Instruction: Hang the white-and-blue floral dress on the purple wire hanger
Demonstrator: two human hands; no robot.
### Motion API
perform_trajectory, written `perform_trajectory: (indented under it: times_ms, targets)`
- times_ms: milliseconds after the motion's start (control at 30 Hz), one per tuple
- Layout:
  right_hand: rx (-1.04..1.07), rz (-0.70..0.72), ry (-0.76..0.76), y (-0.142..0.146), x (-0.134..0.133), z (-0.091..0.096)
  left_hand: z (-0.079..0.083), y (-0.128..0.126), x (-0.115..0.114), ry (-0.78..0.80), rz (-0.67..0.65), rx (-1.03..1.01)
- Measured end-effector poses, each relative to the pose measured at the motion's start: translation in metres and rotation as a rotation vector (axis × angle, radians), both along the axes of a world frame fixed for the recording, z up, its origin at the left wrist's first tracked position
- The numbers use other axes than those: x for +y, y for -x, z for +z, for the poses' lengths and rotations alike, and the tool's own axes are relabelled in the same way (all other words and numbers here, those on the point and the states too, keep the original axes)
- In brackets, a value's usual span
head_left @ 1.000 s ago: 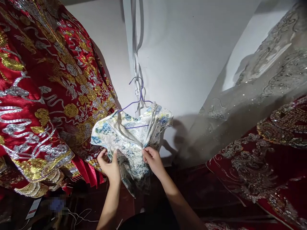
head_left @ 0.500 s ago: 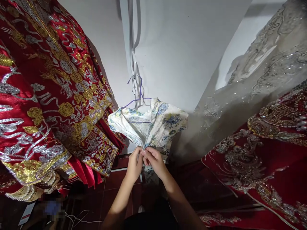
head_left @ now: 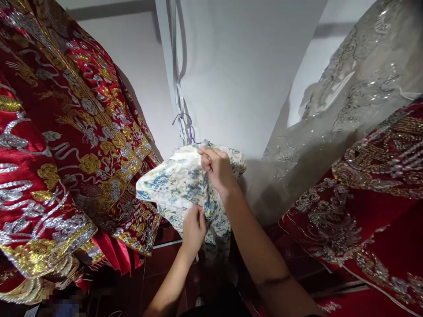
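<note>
Garment [head_left: 175,176] of floral cloth hung from a purple hanger [head_left: 191,130] near the edge of a red jacket [head_left: 95,145], with the fingers of your right hand [head_left: 218,166] clamped at the garment's upper edge and those of your left hand [head_left: 192,226] pinched on its central seam lower down.

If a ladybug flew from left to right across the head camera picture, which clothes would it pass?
Red garment with gold and silver embroidery → flowery garment → pale sparkly see-through garment.
</note>
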State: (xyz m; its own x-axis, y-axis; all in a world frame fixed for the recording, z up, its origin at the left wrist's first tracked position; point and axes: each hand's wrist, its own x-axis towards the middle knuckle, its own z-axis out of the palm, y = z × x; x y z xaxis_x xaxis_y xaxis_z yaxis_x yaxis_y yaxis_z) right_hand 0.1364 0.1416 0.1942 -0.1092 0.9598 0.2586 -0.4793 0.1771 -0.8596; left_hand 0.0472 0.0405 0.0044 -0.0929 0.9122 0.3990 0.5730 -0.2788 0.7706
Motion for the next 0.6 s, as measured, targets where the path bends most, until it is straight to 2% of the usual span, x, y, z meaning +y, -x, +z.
perform_trajectory:
  times_ms: [100, 167, 233, 367, 433, 500, 600]
  targets:
    - [-0.059, -0.033, -0.015, -0.001, -0.004, -0.002, 0.008, 0.007, 0.009, 0.076, -0.086, 0.07]
    - [-0.135, -0.034, -0.035, -0.004, -0.005, -0.011, 0.026, 0.015, 0.014, 0.125, -0.182, 0.068]
    - [-0.204, -0.037, -0.082, -0.006, -0.007, -0.02, 0.056, 0.025, 0.02, 0.112, -0.255, 0.009]
    - [-0.323, -0.028, -0.182, -0.012, -0.012, -0.018, 0.133, 0.04, 0.038, -0.229, -0.114, -0.19]
    - [-0.366, -0.019, -0.219, -0.014, -0.013, -0.012, 0.164, 0.043, 0.048, -0.301, -0.093, -0.126]
    - [-0.402, -0.036, -0.255, -0.012, -0.008, -0.009, 0.186, 0.043, 0.057, -0.327, -0.107, 0.001]
    - [-0.451, -0.097, -0.297, -0.007, 0.005, -0.022, 0.201, 0.043, 0.065, -0.39, -0.108, 0.075]
